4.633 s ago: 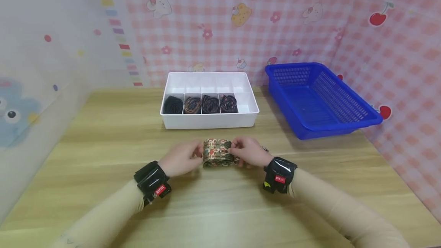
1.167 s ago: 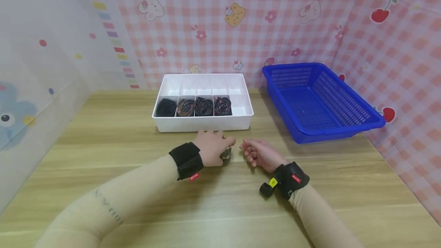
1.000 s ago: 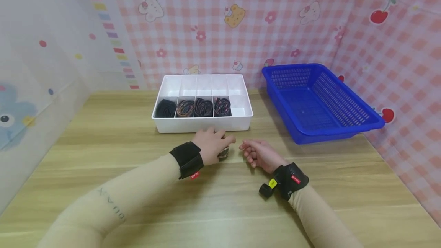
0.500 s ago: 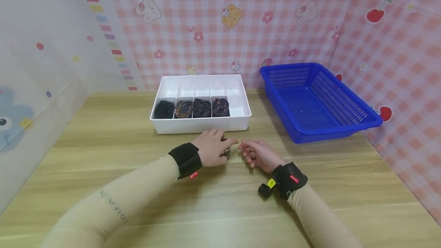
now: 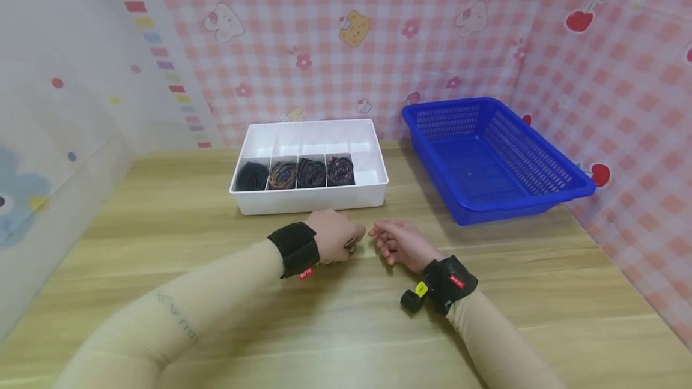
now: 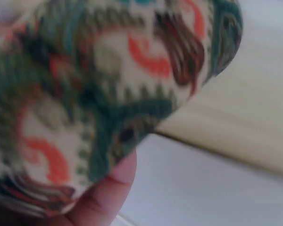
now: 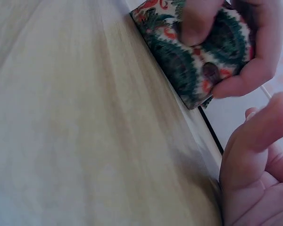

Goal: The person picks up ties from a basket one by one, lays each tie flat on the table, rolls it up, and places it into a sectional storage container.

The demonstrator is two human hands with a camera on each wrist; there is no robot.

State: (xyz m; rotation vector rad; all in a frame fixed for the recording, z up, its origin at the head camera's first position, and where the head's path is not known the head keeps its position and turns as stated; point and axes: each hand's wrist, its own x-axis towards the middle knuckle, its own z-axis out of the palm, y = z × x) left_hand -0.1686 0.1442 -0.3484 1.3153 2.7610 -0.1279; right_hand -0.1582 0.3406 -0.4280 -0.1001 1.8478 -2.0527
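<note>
My left hand (image 5: 331, 234) grips a rolled paisley-patterned cloth (image 6: 108, 94) in green, cream and red, mostly hidden under the palm in the head view. In the right wrist view its thumb lies over the front of the roll (image 7: 172, 52) and another finger curls round the edge, close over the table. My right hand (image 5: 405, 245) is just to the right, fingers loosely curled and holding nothing. Behind both hands is a white divided box (image 5: 310, 201); several dark rolled cloths (image 5: 310, 173) sit side by side in its front compartments.
A blue plastic basket (image 5: 470, 208) stands at the back right of the wooden table (image 5: 346, 329). Pink checked cloth (image 5: 319, 29) hangs behind the table and along its right side; a pale printed sheet hangs at the left.
Earlier both hands held the patterned roll on the table; the right hand has let go. Lately the left fingers have curled further round the roll and the hand has turned.
</note>
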